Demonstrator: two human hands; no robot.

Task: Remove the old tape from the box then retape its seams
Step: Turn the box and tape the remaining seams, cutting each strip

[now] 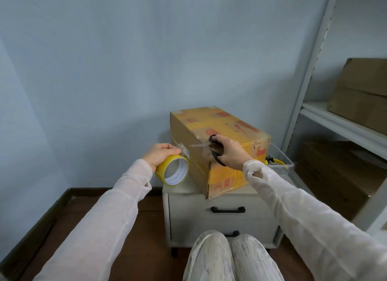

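Cardboard box (217, 134) (red-printed, scuffed) wears glossy yellowish tape.

A pale blue wall (104, 60) is filling most of the view, with soft, even light falling across it. A dark baseboard (52, 205) is running along its foot and meeting a dark brown wooden floor (69, 222). A white drawer cabinet (188, 218) with a black handle (228, 209) is standing against the wall. To its right, a pale metal shelving unit (310, 71) is rising out of frame. One cardboard carton (364, 92) is sitting on its upper shelf (335, 121) and another carton (335, 176) is resting in shadow below.
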